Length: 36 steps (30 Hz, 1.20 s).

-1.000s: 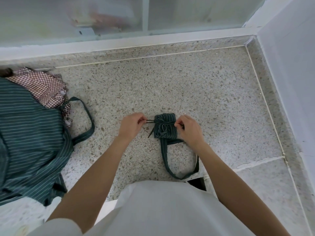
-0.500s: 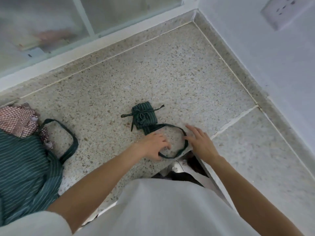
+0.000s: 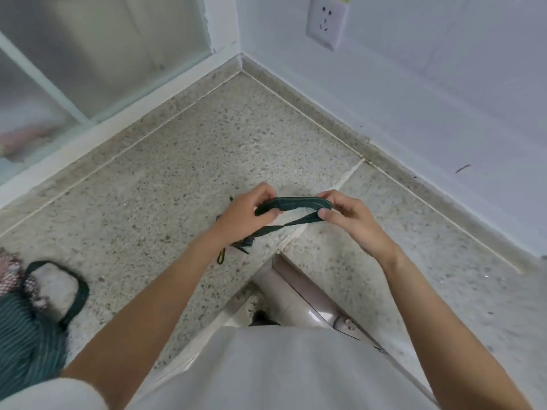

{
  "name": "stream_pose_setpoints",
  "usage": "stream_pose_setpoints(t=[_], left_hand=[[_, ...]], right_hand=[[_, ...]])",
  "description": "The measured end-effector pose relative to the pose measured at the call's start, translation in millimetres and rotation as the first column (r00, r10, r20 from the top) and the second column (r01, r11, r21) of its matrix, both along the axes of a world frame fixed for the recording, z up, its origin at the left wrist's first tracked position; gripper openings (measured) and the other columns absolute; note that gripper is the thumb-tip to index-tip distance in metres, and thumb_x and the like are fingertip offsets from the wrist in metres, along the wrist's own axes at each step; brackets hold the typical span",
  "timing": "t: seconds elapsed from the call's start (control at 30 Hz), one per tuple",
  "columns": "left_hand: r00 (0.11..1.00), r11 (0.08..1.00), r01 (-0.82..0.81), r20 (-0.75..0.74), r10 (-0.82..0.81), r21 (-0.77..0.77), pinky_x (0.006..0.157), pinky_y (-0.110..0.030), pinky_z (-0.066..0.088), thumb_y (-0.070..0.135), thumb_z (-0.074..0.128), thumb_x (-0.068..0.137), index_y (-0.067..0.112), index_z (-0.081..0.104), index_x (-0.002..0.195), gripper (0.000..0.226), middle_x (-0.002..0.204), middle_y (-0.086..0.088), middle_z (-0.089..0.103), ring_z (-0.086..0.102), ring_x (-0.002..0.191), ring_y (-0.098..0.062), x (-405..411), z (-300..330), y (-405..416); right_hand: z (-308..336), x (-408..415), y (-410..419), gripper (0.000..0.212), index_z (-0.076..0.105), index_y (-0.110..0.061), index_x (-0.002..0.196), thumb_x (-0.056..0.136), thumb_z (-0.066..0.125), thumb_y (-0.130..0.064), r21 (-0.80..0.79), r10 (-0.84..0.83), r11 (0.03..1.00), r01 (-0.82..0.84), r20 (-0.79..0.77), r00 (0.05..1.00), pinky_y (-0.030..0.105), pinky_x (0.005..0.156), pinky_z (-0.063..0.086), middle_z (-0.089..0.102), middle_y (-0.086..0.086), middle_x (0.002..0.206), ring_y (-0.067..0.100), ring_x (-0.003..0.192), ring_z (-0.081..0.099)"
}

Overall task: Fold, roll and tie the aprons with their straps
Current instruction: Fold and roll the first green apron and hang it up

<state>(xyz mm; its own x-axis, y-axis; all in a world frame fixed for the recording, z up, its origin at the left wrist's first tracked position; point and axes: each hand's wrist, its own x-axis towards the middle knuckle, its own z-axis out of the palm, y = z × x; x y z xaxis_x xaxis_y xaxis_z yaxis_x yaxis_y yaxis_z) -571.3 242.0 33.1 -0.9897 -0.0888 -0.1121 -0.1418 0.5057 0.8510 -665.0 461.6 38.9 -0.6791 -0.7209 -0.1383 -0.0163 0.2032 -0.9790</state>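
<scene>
A dark green neck loop (image 3: 291, 202) of the rolled apron is stretched between my two hands above the speckled counter (image 3: 165, 179). My left hand (image 3: 241, 216) pinches its left end and my right hand (image 3: 347, 216) pinches its right end. The rolled, tied apron bundle is mostly hidden under my left wrist; only its strap ends (image 3: 236, 248) and a thin cord tip (image 3: 221, 257) show below the hand.
A green striped apron (image 3: 28, 335) with its loop (image 3: 78, 291) and a red checked cloth (image 3: 10, 272) lie at the left edge. Walls meet in a corner behind, with a socket (image 3: 327, 20) on the right wall and frosted glass (image 3: 88, 54) on the left.
Both hands left the tied cords, took hold of the neck loop lying on the counter and lifted it, pulled out flat between them. The view swung right toward the corner.
</scene>
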Motion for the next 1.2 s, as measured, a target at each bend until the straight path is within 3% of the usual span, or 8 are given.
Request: stream_pose_setpoints(t=[0.13, 0.33, 0.5, 0.6, 0.8, 0.93, 1.03, 1.2], left_hand=[[0.995, 0.988, 0.068, -0.079, -0.057, 0.139, 0.084, -0.029, 0.051, 0.004, 0.066, 0.083, 0.02, 0.053, 0.086, 0.021, 0.084, -0.005, 0.067, 0.066, 0.08, -0.022, -21.4, 44.1, 53.8], [0.951, 0.989, 0.142, -0.282, -0.124, 0.045, 0.063, -0.023, 0.055, -0.001, 0.07, 0.079, 0.015, 0.055, 0.077, 0.022, 0.081, -0.003, 0.066, 0.066, 0.075, -0.014, -49.5, 85.4, 156.6], [0.775, 0.922, 0.149, -0.537, -0.333, -0.357, 0.067, -0.015, 0.047, -0.002, 0.058, 0.079, 0.022, 0.042, 0.083, 0.03, 0.101, 0.004, 0.064, 0.061, 0.089, -0.014, -81.0, 117.6, 240.1], [0.792, 0.936, 0.242, -0.506, -0.342, -0.255, 0.069, -0.015, 0.045, 0.004, 0.051, 0.087, 0.027, 0.036, 0.089, 0.028, 0.097, 0.005, 0.065, 0.061, 0.091, -0.012, -95.9, 140.2, 295.6], [0.731, 0.883, 0.467, -0.581, -0.358, 0.044, 0.077, -0.019, 0.048, 0.001, 0.056, 0.088, 0.026, 0.042, 0.084, 0.029, 0.089, 0.007, 0.055, 0.056, 0.086, -0.01, -121.7, 206.2, 376.4], [0.726, 0.833, 0.527, -0.6, -0.336, 0.17, 0.084, -0.034, 0.052, 0.004, 0.061, 0.083, 0.02, 0.046, 0.079, 0.023, 0.096, 0.007, 0.063, 0.064, 0.091, -0.019, -147.9, 243.4, 390.0], [0.603, 0.892, 0.451, -0.745, -0.286, 0.023, 0.079, -0.027, 0.051, 0.002, 0.066, 0.082, 0.021, 0.051, 0.072, 0.027, 0.098, 0.008, 0.062, 0.063, 0.092, -0.013, -162.5, 268.0, 392.6], [0.573, 0.899, 0.434, -0.786, -0.231, 0.052, 0.071, -0.026, 0.05, 0.001, 0.057, 0.086, 0.018, 0.066, 0.083, 0.02, 0.09, 0.004, 0.059, 0.058, 0.08, -0.01, -177.4, 296.0, 387.3]], right_hand=[[51.2, 3.3, 43.2, 0.026, 0.056, 0.0, 0.08, 0.083, 0.064, -0.024, -0.14, -0.026, 0.99, 0.022, -0.023, 0.999, 0.023, 0.072, 0.044, 0.061, 0.002, 0.067, 0.013, 0.069, 0.055], [117.5, 0.5, 147.5, 0.007, 0.064, -0.012, 0.089, 0.083, 0.063, -0.008, -0.109, -0.084, 0.992, 0.058, -0.252, 0.964, 0.022, 0.067, 0.041, 0.062, -0.003, 0.067, 0.011, 0.064, 0.053], [147.0, -3.8, 228.9, 0.004, 0.062, -0.015, 0.086, 0.083, 0.063, -0.013, 0.056, -0.191, 0.865, 0.499, -0.882, 0.43, 0.036, 0.059, 0.05, 0.063, -0.003, 0.076, 0.017, 0.063, 0.059], [170.5, -5.2, 266.4, 0.006, 0.047, -0.012, 0.084, 0.086, 0.052, -0.014, 0.019, -0.153, 0.708, 0.706, -0.972, 0.179, 0.035, 0.047, 0.044, 0.06, 0.003, 0.069, 0.028, 0.051, 0.053], [229.1, -8.0, 323.0, 0.029, 0.035, -0.017, 0.074, 0.085, 0.05, 0.006, -0.296, -0.654, 0.756, 0.584, -0.382, 0.653, 0.024, 0.067, 0.046, 0.059, 0.002, 0.069, 0.016, 0.066, 0.061], [267.0, -16.3, 348.0, 0.017, 0.053, -0.017, 0.087, 0.083, 0.06, -0.002, -0.422, -0.62, 0.772, 0.475, -0.339, 0.707, 0.018, 0.076, 0.043, 0.057, -0.003, 0.078, 0.016, 0.079, 0.054], [289.5, -25.9, 351.4, 0.024, 0.062, -0.013, 0.101, 0.086, 0.048, -0.001, -0.526, -0.585, 0.762, 0.378, -0.307, 0.751, 0.026, 0.088, 0.047, 0.067, 0.008, 0.1, 0.022, 0.099, 0.063], [309.8, -43.7, 336.7, 0.046, 0.057, -0.018, 0.113, 0.086, 0.04, 0.015, -0.483, -0.604, 0.796, 0.364, -0.616, 0.505, 0.027, 0.09, 0.05, 0.064, 0.0, 0.114, 0.014, 0.104, 0.063]])
